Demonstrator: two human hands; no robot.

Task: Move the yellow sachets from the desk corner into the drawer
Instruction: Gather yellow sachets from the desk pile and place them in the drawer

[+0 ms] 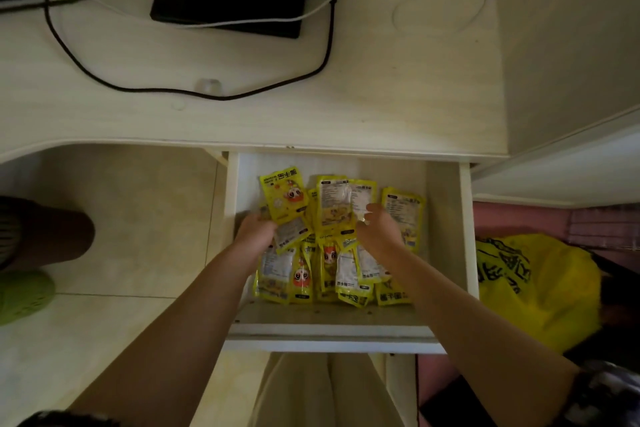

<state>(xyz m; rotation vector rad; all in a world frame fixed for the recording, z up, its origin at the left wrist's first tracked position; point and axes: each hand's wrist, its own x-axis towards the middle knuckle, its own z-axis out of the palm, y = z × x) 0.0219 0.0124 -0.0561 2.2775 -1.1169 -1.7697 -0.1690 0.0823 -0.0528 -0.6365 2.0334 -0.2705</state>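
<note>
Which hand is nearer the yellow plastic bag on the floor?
Right. The right hand is in the drawer on the side toward the yellow bag; the left hand is at the drawer's far side.

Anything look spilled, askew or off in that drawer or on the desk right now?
Nothing looks spilled or damaged. The yellow sachets lie in a loose overlapping heap inside the open drawer, some face up, some face down, with both hands, left and right, among them. On the desk, cables sprawl untidily.
</note>
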